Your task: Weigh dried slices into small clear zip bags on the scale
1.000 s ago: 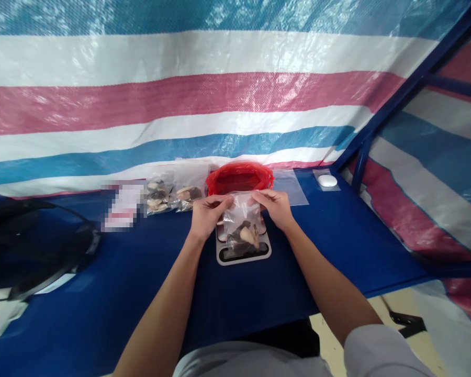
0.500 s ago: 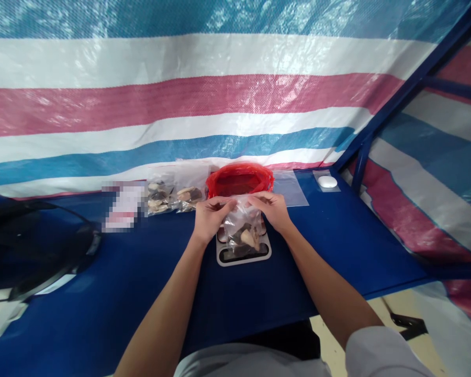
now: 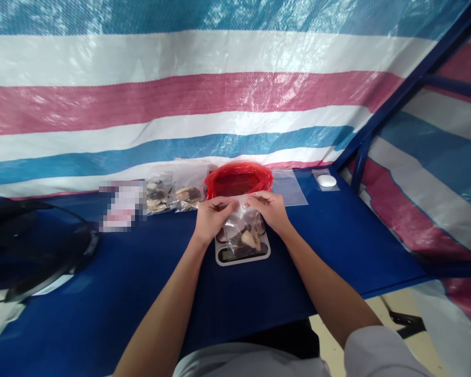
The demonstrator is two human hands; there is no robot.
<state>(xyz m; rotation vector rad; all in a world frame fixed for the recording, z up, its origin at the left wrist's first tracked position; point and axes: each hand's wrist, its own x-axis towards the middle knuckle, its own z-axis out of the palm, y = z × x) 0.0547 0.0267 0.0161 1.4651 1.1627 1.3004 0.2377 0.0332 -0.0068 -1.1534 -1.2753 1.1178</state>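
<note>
Two bare hands gripped one clear bag (image 3: 241, 225) at its upper edge: the left hand (image 3: 211, 217) and the right hand (image 3: 272, 209) each pinched the plastic between thumb and fingers, the two thumb tips close together. The bag, which contained pale and dark pieces, lay in front of the person, above one white-rimmed scale (image 3: 243, 262) and partly covering its dark panel; whether the two touched could not be told. Directly behind the hands stood one red bag (image 3: 266, 179) with its mouth open. To its left were two filled bags (image 3: 157, 196), side by side, with similar pieces, and beside these one pixelated card (image 3: 121, 207). To its right lay clear flat plastic (image 3: 294, 191), the number of sheets uncertain, and, further right, one small clear packet (image 3: 333, 188) bearing one white oval object (image 3: 327, 180). One large black object (image 3: 35, 251), its form unclear, occupied the left side of the blue table (image 3: 149, 293). Compared with the frame one second earlier, the thumbs had drawn nearer to each other, and the top of the held bag, previously spread flat, appeared shorter and more crumpled. The scale, the red bag and the two filled bags had kept their places.
</note>
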